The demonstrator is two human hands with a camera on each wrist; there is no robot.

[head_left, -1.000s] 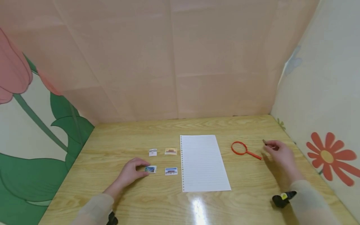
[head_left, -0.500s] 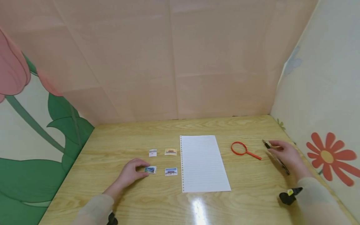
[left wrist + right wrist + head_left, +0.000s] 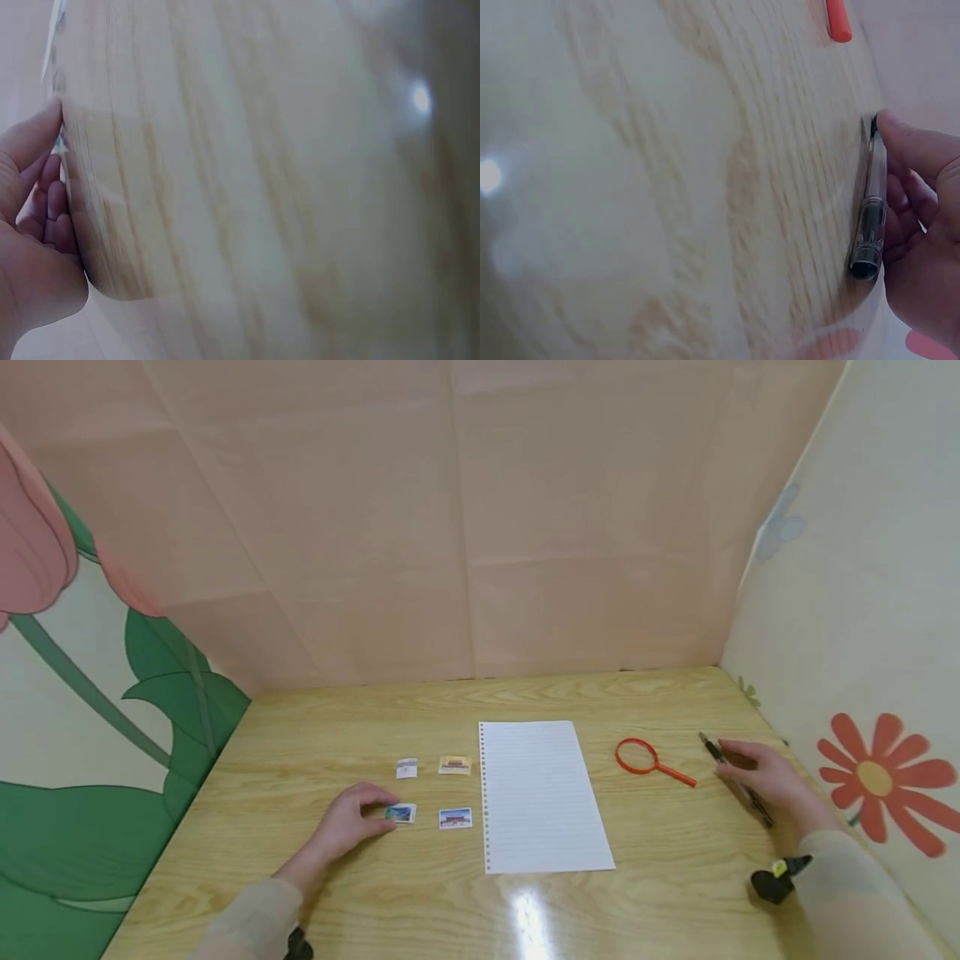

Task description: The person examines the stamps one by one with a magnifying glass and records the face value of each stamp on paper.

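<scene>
Pen (image 3: 873, 187) on table (image 3: 420, 893) at three o'clock from paper (image 3: 546, 797), thumb of right hand (image 3: 767, 778) against it, forefinger spread apart. Blue-green stamp (image 3: 405, 812) at nine o'clock from paper, thumb and forefinger of left hand (image 3: 351, 815) at its edges; cannot tell whether pinched. Around it: pale stamp (image 3: 407, 769) at twelve, yellow stamp (image 3: 454, 767) past one, building stamp (image 3: 455, 818) at three. In the way between hands: paper, magnifying glass (image 3: 658, 766).

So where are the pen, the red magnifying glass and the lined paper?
Pen (image 3: 877, 175): right wrist view, on its clear barrel.
Red magnifying glass (image 3: 676, 774): head view, on its handle.
Lined paper (image 3: 546, 797): head view, middle of the sheet.
</scene>
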